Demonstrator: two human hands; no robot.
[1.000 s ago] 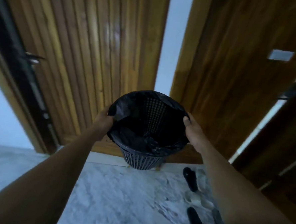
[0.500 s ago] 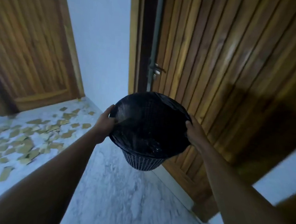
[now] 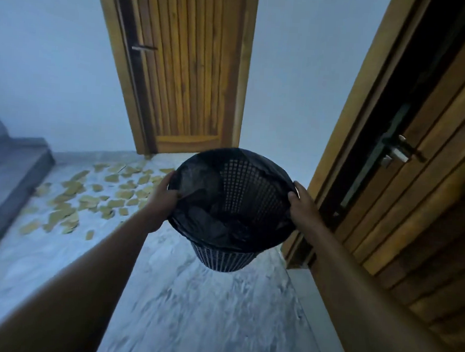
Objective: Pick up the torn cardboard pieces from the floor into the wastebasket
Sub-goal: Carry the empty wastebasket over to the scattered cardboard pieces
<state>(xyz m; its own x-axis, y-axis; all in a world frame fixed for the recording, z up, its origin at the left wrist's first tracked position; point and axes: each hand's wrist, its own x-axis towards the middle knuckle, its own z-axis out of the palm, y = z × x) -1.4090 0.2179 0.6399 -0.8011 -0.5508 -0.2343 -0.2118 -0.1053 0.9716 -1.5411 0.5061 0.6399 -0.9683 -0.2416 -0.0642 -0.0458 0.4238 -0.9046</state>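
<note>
Wastebasket (image 3: 231,203), carried clear of the floor.
Rim gripped by left hand (image 3: 162,196) and right hand (image 3: 301,206); best set down upright just beside the cardboard pieces (image 3: 88,197).

— How does my feed look?
— Dim, cool and bluish. Inside the wastebasket (image 3: 248,189) I read almost pure black. Right of it the wooden door (image 3: 425,214) sinks into shadow, and beyond it the far door (image 3: 188,72) is brighter.
— Sharpness?
— Below the wastebasket I see the marble floor (image 3: 203,318) smeared by blur. Both doors lean outward with wide-angle distortion.
</note>
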